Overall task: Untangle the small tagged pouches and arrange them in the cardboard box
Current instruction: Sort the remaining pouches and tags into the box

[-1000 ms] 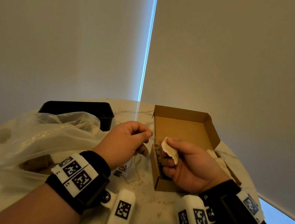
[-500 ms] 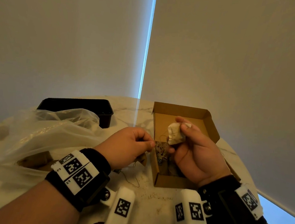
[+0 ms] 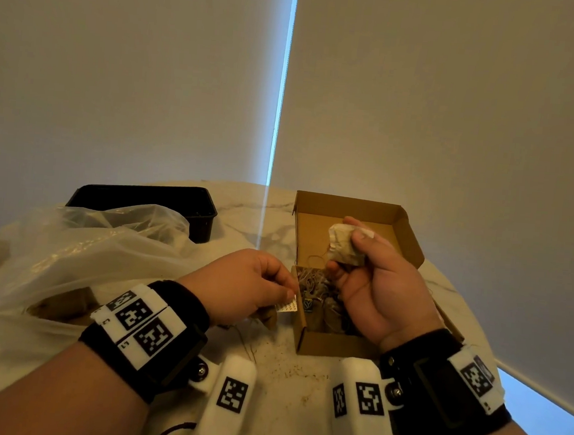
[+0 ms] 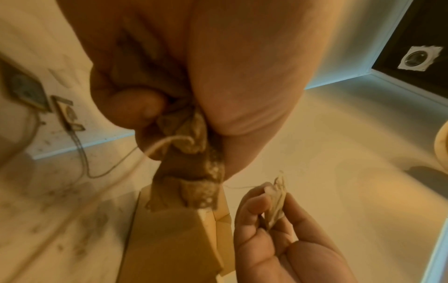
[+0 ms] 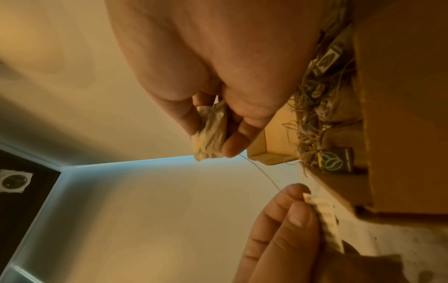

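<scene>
My right hand [image 3: 349, 256] holds a pale crumpled pouch [image 3: 340, 242] above the open cardboard box [image 3: 411, 237]; in the right wrist view its fingers pinch the pouch [image 5: 211, 132]. A thin string [image 5: 261, 172] runs from the pouch to a white tag [image 3: 287, 307], which my left hand [image 3: 290, 291] pinches beside the box's left wall. In the left wrist view, the left hand also grips a brownish pouch [image 4: 194, 132] in its palm. Several tangled pouches with dark tags [image 3: 320, 299] lie in the box's near end.
A clear plastic bag [image 3: 87, 246] with more pouches spreads over the table's left side. Behind it stands a black tray [image 3: 143, 199]. Loose tags and string [image 4: 65, 113] and crumbs lie on the marble table [image 3: 284, 364] in front of the box.
My right hand has lifted the pouch from the box's near end to above its middle. The left hand has shifted toward the box, and the white tag now shows at its fingertips.
</scene>
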Demonstrator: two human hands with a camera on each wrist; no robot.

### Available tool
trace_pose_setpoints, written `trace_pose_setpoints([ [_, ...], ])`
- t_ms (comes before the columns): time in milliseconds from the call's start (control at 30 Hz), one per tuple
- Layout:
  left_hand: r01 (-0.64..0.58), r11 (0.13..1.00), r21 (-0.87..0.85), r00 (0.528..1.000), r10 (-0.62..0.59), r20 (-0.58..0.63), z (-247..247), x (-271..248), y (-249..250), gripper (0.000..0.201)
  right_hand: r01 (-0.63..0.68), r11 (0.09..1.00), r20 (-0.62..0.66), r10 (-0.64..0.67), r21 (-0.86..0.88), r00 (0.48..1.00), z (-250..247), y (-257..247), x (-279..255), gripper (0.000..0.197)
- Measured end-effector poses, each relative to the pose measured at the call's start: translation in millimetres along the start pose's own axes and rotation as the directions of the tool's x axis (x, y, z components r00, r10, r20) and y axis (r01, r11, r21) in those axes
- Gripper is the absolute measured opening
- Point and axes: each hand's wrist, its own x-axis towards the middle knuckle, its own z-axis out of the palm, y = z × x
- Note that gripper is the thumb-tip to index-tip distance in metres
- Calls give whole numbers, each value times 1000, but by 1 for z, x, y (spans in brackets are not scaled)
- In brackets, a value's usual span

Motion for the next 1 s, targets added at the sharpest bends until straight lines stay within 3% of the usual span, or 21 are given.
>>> trace_pose_setpoints([
  [167,-43,994,-99,998,48,42,-4,-2,4,13,55,986,-115,-74,-157,991,-2,4,1,18],
  [267,-56,897,-439,995,85,47,-2,-3,9,12,75,951,-124,-117,-301,985,-3,6,-2,12],
  [333,-83,815,-574,996,91,-15,1,-1,10,16,68,905,-80,-111,-421,991,-2,7,-7,7],
  [467,-141,819,-556,983,50,-176,10,3,10,6,79,817,2,-95,-571,995,0,8,-13,3],
  [600,-154,854,-498,965,21,-262,14,6,7,7,86,805,36,-80,-587,996,4,9,-16,10],
  [767,-176,832,-526,950,3,-311,15,7,8,12,48,829,41,-30,-558,999,7,8,-18,14],
  [1000,-120,855,-504,952,-46,-304,15,10,5,23,86,751,20,-97,-655,995,5,5,-19,10],
])
